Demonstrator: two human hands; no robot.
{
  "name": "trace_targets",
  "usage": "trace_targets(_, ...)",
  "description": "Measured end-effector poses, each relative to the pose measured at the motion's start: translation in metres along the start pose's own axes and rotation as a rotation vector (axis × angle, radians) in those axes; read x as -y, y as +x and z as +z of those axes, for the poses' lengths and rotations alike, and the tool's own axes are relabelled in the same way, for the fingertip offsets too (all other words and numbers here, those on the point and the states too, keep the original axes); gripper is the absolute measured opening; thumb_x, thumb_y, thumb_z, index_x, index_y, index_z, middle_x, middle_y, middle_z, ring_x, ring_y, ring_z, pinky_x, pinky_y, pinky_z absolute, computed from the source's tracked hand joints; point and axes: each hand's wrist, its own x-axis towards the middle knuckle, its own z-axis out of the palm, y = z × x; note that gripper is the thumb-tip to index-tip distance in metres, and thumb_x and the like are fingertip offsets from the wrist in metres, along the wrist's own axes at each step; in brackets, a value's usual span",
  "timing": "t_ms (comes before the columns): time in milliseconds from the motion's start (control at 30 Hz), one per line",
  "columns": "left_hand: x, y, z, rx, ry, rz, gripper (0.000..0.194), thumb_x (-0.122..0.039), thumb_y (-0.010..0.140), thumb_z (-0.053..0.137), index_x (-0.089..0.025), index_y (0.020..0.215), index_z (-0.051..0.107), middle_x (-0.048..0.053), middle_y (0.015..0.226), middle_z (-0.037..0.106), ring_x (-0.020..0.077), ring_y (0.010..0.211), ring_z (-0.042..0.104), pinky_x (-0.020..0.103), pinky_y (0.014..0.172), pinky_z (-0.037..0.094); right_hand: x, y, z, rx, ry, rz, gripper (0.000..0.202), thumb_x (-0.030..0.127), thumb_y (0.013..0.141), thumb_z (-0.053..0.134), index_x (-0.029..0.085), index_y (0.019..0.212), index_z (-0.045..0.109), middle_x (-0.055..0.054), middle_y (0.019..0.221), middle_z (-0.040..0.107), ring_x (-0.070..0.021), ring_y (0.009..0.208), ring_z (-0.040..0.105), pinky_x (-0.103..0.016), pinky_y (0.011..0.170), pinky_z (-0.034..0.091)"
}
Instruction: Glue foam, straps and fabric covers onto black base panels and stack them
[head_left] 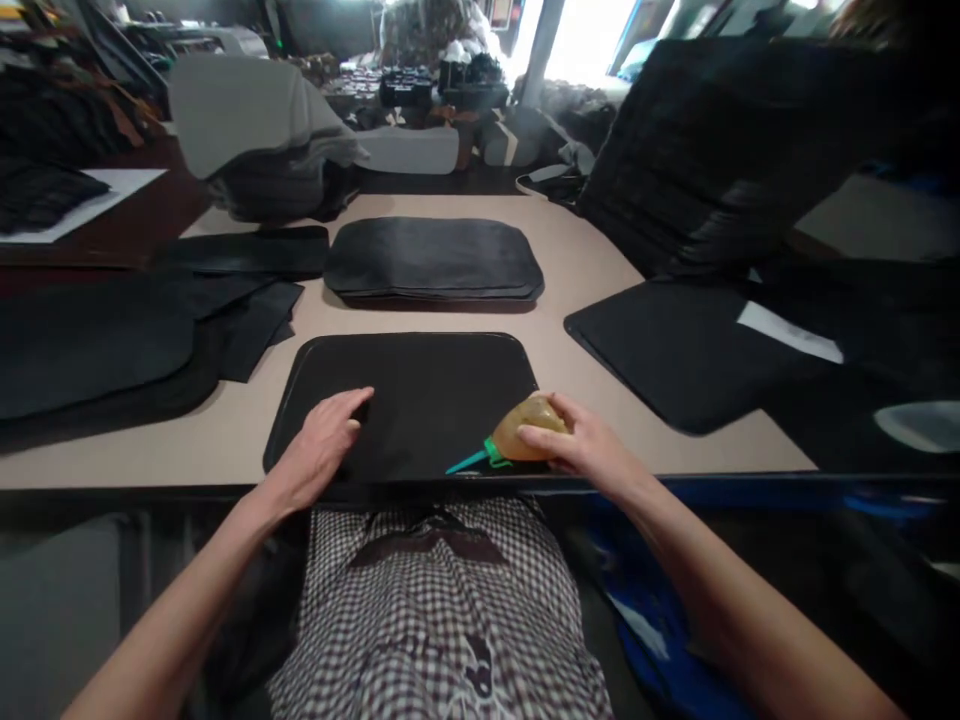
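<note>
Right hand (576,435) holds bottle (519,418) near black panel (427,390) edge, tabletop (571,368) open rightward.

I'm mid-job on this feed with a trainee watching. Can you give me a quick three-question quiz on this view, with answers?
1. Multiple choice: what does the person's right hand hold?
A) scissors
B) a squeeze bottle
C) a paintbrush

2. True or false: the bottle's nozzle points toward the right edge of the picture.

3. Which lies nearer the person: the black panel under the bottle or the stack of dark sheets?

Key:
1. B.
2. False: the green nozzle points toward the left of the picture.
3. The black panel; the stack lies beyond it.
</note>
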Motion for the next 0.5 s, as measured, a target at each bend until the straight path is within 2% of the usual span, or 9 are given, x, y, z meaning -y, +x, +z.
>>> trace_targets(133,0.027,-0.005,-0.027,-0.018,0.156,-0.032,0.064,-0.056,0.106,0.019,-0.019,0.145,0.054,0.010,0.144,0.060,0.0253,0.134,0.051,0.046,0.118,0.034,0.016,0.016,0.040,0.073,-0.024,-0.097,0.053,0.060,0.075,0.078,0.026,0.112,0.060,-0.001,0.087,0.066,-0.0177,0.065,0.059,-0.024,0.046,0.045)
trace_targets(267,0.048,-0.008,-0.045,0.041,0.244,-0.048,0.062,-0.053,0.107,0.019,-0.019,0.136,0.062,0.009,0.131,0.068,0.0245,0.121,0.058,0.046,0.113,0.034,0.032,0.031,0.079,0.135,-0.041,-0.167,0.054,0.060,0.075,0.079,0.026,0.112,0.060,0.000,0.089,0.065,-0.0175,0.067,0.058,-0.025,0.048,0.046)
trace_targets(400,0.057,-0.006,-0.056,0.088,0.187,-0.027,0.059,-0.049,0.107,0.019,-0.022,0.134,0.064,0.005,0.130,0.071,0.0234,0.115,0.057,0.043,0.110,0.033,0.049,0.045,0.119,0.169,-0.106,-0.247,0.054,0.060,0.076,0.078,0.025,0.112,0.061,-0.002,0.095,0.068,-0.0205,0.075,0.062,-0.028,0.056,0.049)
trace_targets(500,0.057,-0.002,-0.066,0.109,0.140,-0.014,0.063,-0.051,0.107,0.017,-0.021,0.133,0.065,0.006,0.127,0.072,0.0243,0.110,0.058,0.041,0.106,0.035,0.060,0.055,0.149,0.180,-0.123,-0.289,0.054,0.059,0.076,0.079,0.025,0.113,0.062,-0.002,0.095,0.069,-0.0228,0.081,0.063,-0.031,0.062,0.051)
